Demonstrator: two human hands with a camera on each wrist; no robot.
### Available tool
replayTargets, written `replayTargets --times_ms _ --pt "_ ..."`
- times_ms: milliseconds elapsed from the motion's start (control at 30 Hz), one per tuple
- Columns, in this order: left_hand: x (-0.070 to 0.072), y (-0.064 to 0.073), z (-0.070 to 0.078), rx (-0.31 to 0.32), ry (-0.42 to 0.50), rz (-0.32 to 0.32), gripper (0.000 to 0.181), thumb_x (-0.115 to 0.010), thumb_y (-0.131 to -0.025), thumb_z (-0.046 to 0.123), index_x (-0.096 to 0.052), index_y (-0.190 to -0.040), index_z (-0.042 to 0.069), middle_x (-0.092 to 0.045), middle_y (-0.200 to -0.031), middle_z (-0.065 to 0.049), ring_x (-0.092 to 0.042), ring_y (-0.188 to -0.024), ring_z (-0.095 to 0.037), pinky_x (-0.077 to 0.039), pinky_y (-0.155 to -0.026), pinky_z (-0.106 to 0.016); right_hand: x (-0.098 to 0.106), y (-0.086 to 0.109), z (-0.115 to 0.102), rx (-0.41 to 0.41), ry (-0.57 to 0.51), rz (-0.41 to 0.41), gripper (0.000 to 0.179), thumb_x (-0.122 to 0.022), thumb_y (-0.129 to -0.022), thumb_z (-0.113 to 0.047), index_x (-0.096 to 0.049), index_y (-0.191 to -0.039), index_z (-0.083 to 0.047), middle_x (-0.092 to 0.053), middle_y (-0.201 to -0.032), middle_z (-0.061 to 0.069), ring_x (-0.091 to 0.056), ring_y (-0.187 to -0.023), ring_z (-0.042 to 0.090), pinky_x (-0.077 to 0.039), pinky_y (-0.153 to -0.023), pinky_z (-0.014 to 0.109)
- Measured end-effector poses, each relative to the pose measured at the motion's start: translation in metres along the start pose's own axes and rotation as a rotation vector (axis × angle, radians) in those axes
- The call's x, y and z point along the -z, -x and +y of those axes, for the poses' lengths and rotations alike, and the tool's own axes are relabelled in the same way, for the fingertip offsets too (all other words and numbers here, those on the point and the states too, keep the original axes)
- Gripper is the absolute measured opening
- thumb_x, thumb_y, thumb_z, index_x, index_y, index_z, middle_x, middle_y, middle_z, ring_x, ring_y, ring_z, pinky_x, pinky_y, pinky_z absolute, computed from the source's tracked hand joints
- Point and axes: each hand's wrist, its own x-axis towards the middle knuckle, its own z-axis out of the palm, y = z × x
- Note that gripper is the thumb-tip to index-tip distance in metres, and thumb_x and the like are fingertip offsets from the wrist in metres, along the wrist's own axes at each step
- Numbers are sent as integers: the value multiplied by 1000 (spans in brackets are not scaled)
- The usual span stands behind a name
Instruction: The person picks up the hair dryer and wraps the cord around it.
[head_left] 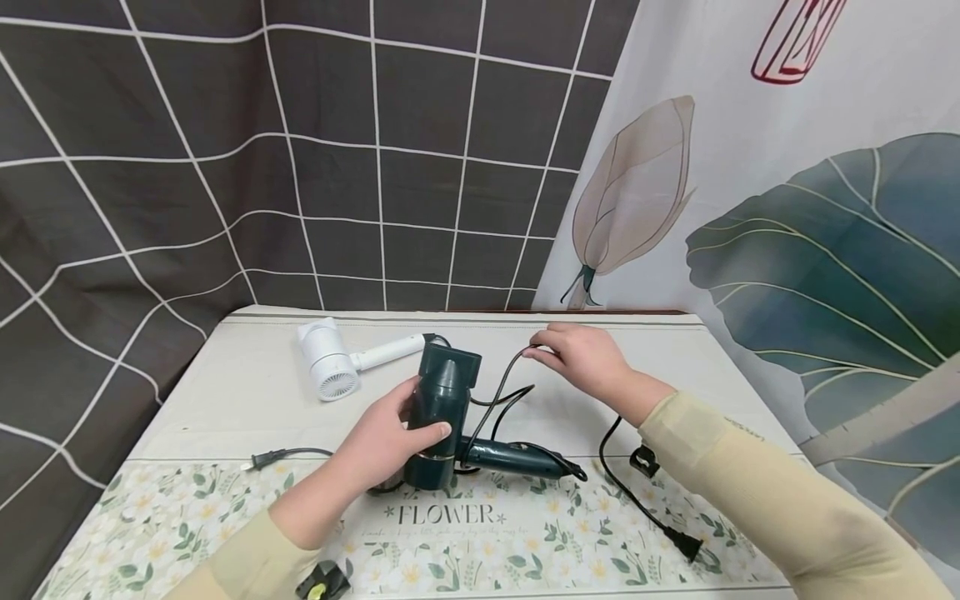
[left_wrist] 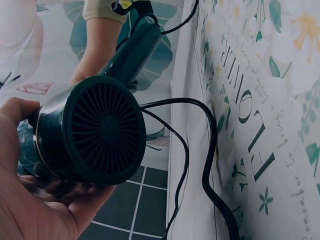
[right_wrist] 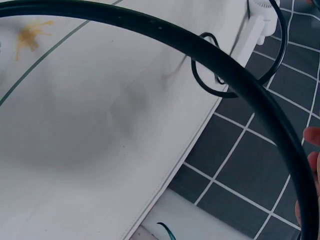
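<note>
A dark green hair dryer [head_left: 444, 396] is held by its barrel in my left hand [head_left: 378, 442], with the thumb across the near side. Its handle [head_left: 517, 457] points right over the flowered mat. The left wrist view shows the round slatted intake grille [left_wrist: 109, 129] facing the camera, and my left hand [left_wrist: 37, 210] curled around the barrel. Off to the right, my right hand [head_left: 581, 357] pinches a raised stretch of black cord [head_left: 501, 383] between thumb and fingertips. That cord [right_wrist: 240, 80] arcs large across the right wrist view, where only some fingertips [right_wrist: 312, 135] show at the edge.
A white hair dryer [head_left: 330, 365] lies at the back left of the table. One black plug [head_left: 682, 543] lies at the front right, another plug [head_left: 265, 459] at the left. A printed mat [head_left: 225, 508] covers the front. A dark grid-patterned curtain [head_left: 420, 192] hangs behind.
</note>
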Motion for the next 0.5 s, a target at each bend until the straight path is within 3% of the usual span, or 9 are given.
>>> replayTargets --times_ms 300,500 --pt "5 4 0 -22 115 -46 74 -77 -86 32 -43 -149 14 -63 -129 -6 -58 -120 -27 -44 -102 -56 -3 7 13 -42 -37 -52 22 -63 -97 -33 -73 -112 -20 -71 -103 -4 -69 -90 18 -56 -70 42" --pt "7 6 2 1 210 -52 71 -74 -89 26 -41 -150 14 -63 -128 -8 -60 -117 -25 -48 -100 -51 -3 12 20 -108 -32 -102 24 -60 -99 -33 -72 -117 -21 -70 -106 -3 -68 -91 19 -55 -71 43"
